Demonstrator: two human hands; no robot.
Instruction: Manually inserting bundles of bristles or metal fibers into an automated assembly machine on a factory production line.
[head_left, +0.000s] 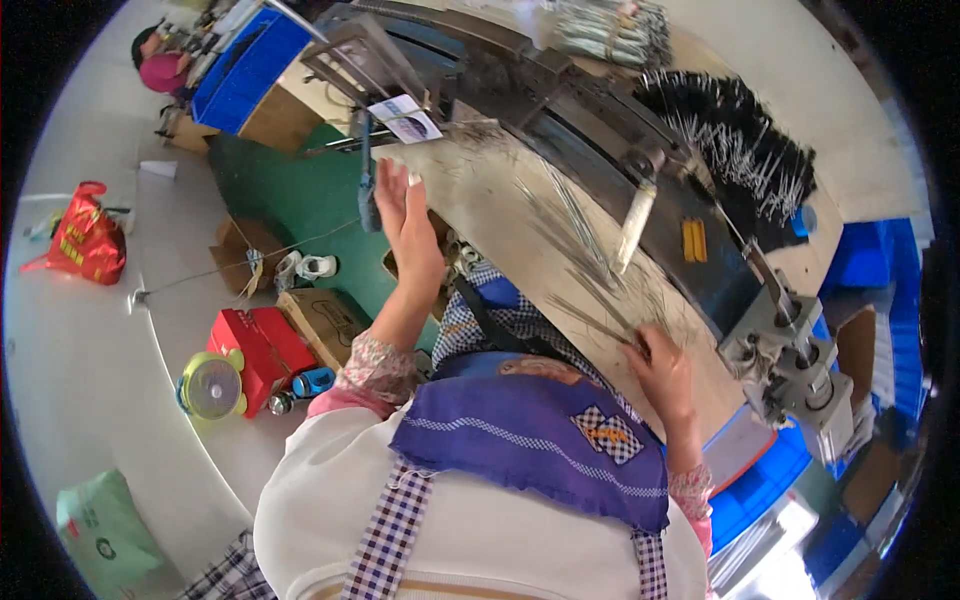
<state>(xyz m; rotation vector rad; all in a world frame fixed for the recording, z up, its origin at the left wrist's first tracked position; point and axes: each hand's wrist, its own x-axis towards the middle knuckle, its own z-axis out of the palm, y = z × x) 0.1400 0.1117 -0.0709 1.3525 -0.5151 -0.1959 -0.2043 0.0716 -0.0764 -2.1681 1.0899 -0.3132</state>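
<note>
My left hand is raised, fingers stretched out and apart, with a white wrap on one fingertip. It is beside the grey-blue grip of a lever hanging from the machine, and nothing is in it. Over the wooden worktop, my right hand is closed around the near ends of several thin metal rods. More thin rods lie loose on the worktop farther up. The fingertips of my right hand are partly hidden.
A dark metal machine runs along the worktop's far side, with a pale handle and yellow block. A pile of black-ended rods lies at far right, near a metal fixture. A green fan and red box sit left.
</note>
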